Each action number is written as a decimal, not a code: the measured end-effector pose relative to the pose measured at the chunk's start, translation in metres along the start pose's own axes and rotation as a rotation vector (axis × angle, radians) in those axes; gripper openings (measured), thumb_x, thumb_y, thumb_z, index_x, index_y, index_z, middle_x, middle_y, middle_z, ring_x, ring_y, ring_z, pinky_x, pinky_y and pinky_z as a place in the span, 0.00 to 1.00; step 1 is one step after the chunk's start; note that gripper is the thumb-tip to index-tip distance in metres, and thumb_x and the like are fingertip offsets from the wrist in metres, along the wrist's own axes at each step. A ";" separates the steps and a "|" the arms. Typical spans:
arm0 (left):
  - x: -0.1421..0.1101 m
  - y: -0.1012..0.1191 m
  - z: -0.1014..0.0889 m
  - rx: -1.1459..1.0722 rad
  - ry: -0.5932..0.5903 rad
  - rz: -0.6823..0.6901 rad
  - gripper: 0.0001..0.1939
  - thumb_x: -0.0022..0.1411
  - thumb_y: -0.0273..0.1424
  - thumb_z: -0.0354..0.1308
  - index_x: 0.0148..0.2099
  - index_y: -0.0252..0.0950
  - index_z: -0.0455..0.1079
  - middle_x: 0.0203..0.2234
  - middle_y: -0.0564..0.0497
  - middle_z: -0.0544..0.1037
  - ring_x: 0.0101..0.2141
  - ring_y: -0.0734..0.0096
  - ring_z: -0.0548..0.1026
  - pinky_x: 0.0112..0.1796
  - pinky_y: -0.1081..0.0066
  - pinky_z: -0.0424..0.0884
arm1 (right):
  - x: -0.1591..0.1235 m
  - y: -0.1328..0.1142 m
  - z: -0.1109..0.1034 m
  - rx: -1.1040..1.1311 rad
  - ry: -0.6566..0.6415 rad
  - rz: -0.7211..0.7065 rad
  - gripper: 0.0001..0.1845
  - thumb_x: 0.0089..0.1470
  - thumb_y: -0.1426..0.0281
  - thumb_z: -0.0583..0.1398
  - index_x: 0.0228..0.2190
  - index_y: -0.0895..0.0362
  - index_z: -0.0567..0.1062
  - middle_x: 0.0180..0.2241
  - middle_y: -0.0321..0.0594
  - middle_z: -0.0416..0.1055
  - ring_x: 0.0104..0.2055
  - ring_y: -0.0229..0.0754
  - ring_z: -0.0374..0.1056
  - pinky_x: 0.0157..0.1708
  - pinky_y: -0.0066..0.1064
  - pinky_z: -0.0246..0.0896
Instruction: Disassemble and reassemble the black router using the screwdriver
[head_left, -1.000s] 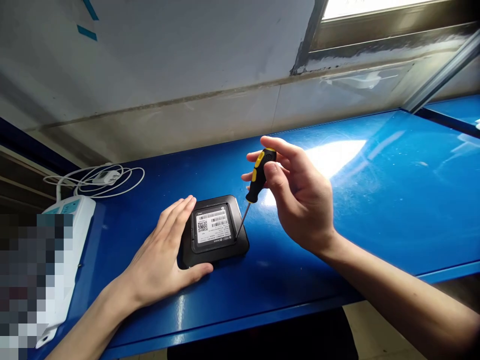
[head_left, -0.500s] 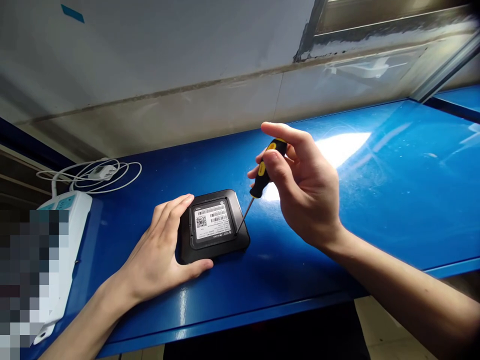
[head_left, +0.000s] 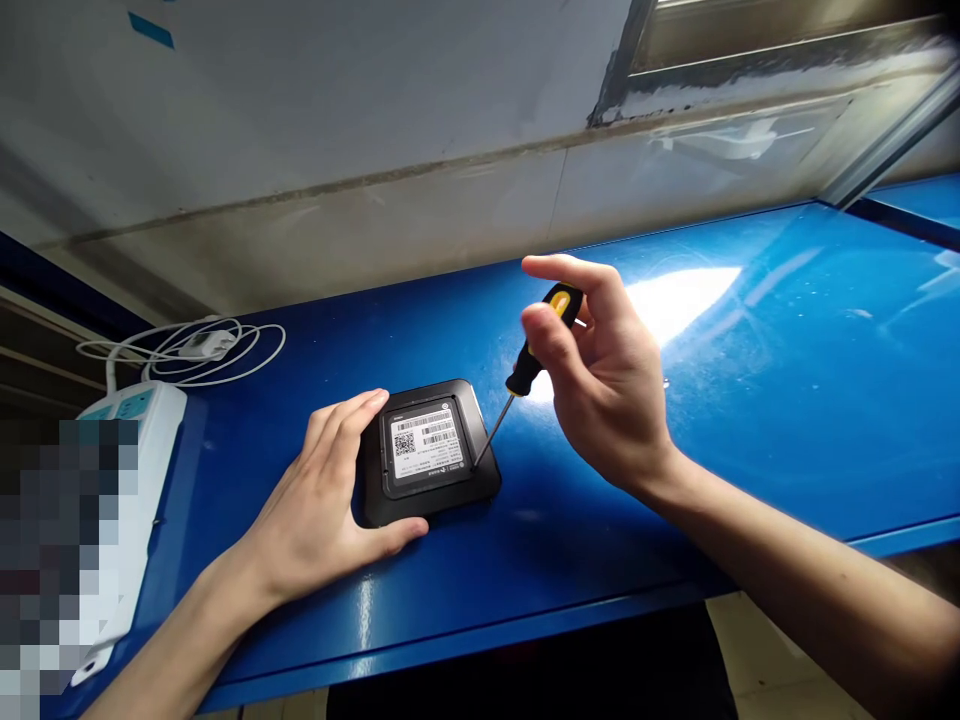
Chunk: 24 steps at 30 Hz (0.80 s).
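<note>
A flat black set-top box (head_left: 379, 508) lies on the blue table with its label (head_left: 427, 446), covered in barcodes and a QR code, facing up. My left hand (head_left: 319, 485) grips its left side, fingers at the far edge and thumb along the near edge. Closed around a black and yellow screwdriver (head_left: 525, 372) is my right hand (head_left: 604, 385), its index finger raised off the handle. The screwdriver leans to the right, and its tip meets the box near the label's lower right corner. What lies right under the tip is too small to make out.
On the left stands a white power strip (head_left: 161, 415), partly blurred out. Behind it a coiled white cable (head_left: 259, 365) with a white plug adapter (head_left: 210, 345) lies on the blue table (head_left: 750, 430). A pale wall (head_left: 375, 110) runs along the back.
The screwdriver handle has turned within my right fingers and shifted slightly right, while the hand moved a little left and down. My left hand and the box stay nearly still.
</note>
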<state>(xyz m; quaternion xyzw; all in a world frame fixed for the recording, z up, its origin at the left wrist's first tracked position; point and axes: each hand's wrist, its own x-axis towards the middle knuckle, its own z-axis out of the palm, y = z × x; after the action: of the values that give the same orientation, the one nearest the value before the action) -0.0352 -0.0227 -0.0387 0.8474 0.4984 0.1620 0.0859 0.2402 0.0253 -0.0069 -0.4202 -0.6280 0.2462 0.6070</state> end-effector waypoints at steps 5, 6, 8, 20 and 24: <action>0.001 0.000 0.000 0.003 0.007 0.018 0.54 0.59 0.58 0.65 0.76 0.43 0.45 0.69 0.38 0.62 0.66 0.39 0.60 0.61 0.40 0.69 | 0.000 -0.001 -0.001 0.092 -0.045 0.032 0.17 0.72 0.65 0.53 0.58 0.48 0.71 0.47 0.41 0.77 0.39 0.41 0.79 0.32 0.32 0.82; 0.002 0.000 0.000 0.006 0.010 0.020 0.54 0.59 0.58 0.65 0.76 0.43 0.45 0.68 0.38 0.62 0.66 0.39 0.61 0.61 0.40 0.69 | 0.000 -0.001 -0.001 0.074 -0.036 0.036 0.17 0.71 0.65 0.55 0.58 0.48 0.71 0.47 0.40 0.77 0.38 0.41 0.79 0.32 0.33 0.82; 0.002 0.000 0.000 0.009 0.014 0.020 0.53 0.59 0.58 0.65 0.75 0.43 0.45 0.68 0.38 0.63 0.65 0.39 0.61 0.61 0.39 0.69 | 0.001 -0.001 0.000 0.020 -0.002 0.034 0.15 0.68 0.65 0.59 0.55 0.48 0.73 0.45 0.39 0.77 0.34 0.40 0.78 0.30 0.33 0.81; 0.002 0.000 0.000 -0.002 0.013 0.015 0.53 0.59 0.58 0.66 0.75 0.43 0.45 0.68 0.38 0.62 0.66 0.39 0.61 0.60 0.39 0.69 | 0.005 0.006 -0.004 0.053 -0.059 0.074 0.21 0.67 0.68 0.60 0.60 0.48 0.70 0.39 0.37 0.75 0.28 0.37 0.74 0.28 0.32 0.82; 0.002 0.001 -0.002 -0.005 0.014 0.024 0.54 0.59 0.59 0.66 0.75 0.43 0.45 0.68 0.38 0.63 0.65 0.40 0.62 0.61 0.40 0.69 | 0.005 0.003 -0.004 0.010 -0.027 0.045 0.20 0.62 0.67 0.66 0.54 0.48 0.73 0.37 0.35 0.70 0.27 0.35 0.73 0.23 0.30 0.79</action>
<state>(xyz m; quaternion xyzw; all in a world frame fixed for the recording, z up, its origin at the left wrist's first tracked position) -0.0340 -0.0217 -0.0366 0.8520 0.4882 0.1702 0.0823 0.2450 0.0304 -0.0058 -0.4279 -0.6253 0.2682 0.5950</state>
